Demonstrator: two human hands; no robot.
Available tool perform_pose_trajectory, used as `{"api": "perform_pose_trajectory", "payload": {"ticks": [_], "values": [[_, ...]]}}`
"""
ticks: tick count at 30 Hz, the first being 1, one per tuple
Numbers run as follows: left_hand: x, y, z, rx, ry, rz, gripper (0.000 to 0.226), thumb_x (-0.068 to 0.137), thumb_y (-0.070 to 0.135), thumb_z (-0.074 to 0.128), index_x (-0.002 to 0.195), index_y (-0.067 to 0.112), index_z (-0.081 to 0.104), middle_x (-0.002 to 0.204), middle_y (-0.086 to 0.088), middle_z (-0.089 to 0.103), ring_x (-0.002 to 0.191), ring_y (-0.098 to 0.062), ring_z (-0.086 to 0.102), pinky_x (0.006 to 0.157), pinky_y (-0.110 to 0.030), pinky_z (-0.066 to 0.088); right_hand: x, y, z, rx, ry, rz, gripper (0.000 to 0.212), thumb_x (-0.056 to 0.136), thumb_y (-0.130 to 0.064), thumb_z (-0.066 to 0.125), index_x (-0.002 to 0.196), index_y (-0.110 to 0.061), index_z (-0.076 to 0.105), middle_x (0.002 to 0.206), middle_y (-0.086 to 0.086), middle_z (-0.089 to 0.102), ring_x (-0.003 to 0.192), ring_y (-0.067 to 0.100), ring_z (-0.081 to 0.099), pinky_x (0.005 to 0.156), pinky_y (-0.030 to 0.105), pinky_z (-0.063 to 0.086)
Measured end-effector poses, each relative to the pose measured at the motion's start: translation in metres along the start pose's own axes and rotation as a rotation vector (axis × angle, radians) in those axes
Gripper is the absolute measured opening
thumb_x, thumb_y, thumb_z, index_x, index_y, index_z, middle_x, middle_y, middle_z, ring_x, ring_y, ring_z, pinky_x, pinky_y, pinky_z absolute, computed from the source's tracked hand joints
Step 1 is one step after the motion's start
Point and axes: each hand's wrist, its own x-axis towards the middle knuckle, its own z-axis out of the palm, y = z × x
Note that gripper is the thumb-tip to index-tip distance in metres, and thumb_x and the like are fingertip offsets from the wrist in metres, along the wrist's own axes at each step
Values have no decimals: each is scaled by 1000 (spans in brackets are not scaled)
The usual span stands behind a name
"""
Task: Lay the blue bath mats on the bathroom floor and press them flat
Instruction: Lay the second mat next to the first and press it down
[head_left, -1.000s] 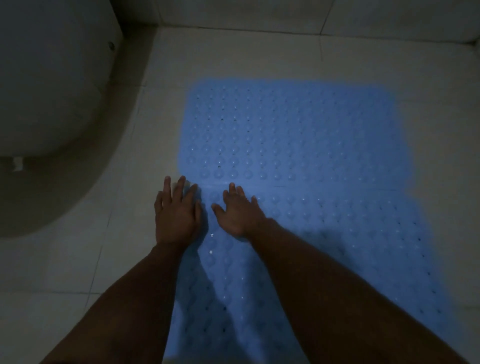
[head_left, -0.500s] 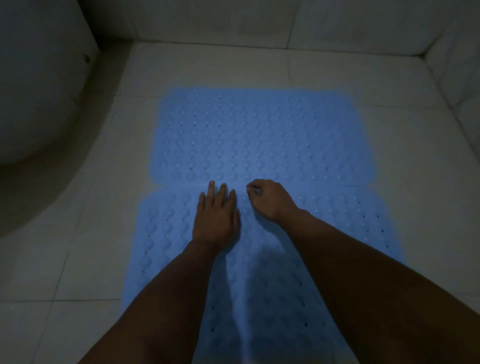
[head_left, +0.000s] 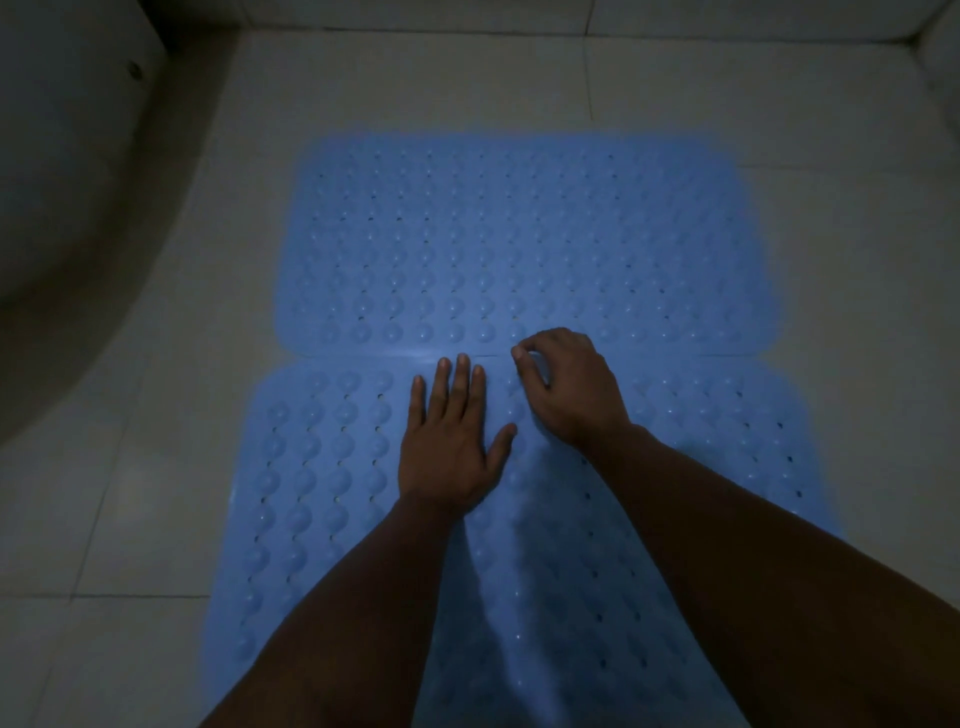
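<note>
Now both mats lie on the floor (head_left: 156, 467), far mat (head_left: 519, 234) at 12 o'clock touching the near mat (head_left: 322, 467). Left hand (head_left: 449, 441) presses flat, fingers straight; right hand (head_left: 566, 389) curls, seemingly pinching the seam. Step: flattening. Next likely needs pressing along that join.

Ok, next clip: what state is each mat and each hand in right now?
Far blue studded rubber bath mat: lying flat on the pale tiled floor.
Near blue studded rubber bath mat: laid out, far edge meeting the far mat.
Left hand: fingers straight, palm down on the near mat.
Right hand: fingers curled, fingertips at the seam; whether it pinches an edge is unclear.
</note>
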Motion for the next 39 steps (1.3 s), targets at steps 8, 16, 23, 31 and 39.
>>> {"api": "perform_pose_trajectory", "payload": {"ticks": [8, 16, 23, 31, 39], "values": [[2, -1, 1, -37, 40, 9, 74, 104, 52, 36, 161, 7, 26, 170, -13, 19, 160, -28, 6, 128, -56, 10, 10, 20, 21, -27, 150, -239, 29, 101, -40, 52, 103, -19, 72, 107, -1, 69, 107, 22, 62, 87, 39, 50], [29, 13, -36, -57, -239, -115, 70, 98, 46, 22, 155, 10, 39, 167, -12, 29, 156, -31, 22, 126, -52, 19, 9, 9, 5, -88, -71, -99, 35, 98, -42, 53, 124, -22, 65, 124, 1, 64, 124, 24, 54, 100, 42, 45], [32, -3, -60, -22, -114, -117, 58, 97, 37, 39, 148, 12, 51, 154, -11, 50, 148, -36, 39, 111, -51, 37, 4, -18, 5, -310, -409, 59, 65, 105, -48, 34, 159, -13, 23, 168, 10, 19, 157, 28, 8, 126, 51, 14], [13, -15, -40, -22, -19, -93, 61, 102, 41, 33, 156, 12, 40, 163, -12, 38, 155, -37, 24, 118, -57, 33, -46, 3, 48, -433, -250, -71, 86, 99, -64, 17, 159, -2, 17, 169, 18, 8, 158, 30, 2, 126, 56, 4], [22, -25, -27, -48, 52, -87, 58, 104, 38, 38, 155, 10, 42, 164, -13, 35, 157, -38, 18, 121, -60, 27, -49, 2, 55, -480, -161, -68, 85, 100, -64, 25, 160, -5, 17, 170, 15, 7, 158, 27, 2, 125, 54, 8]]}}
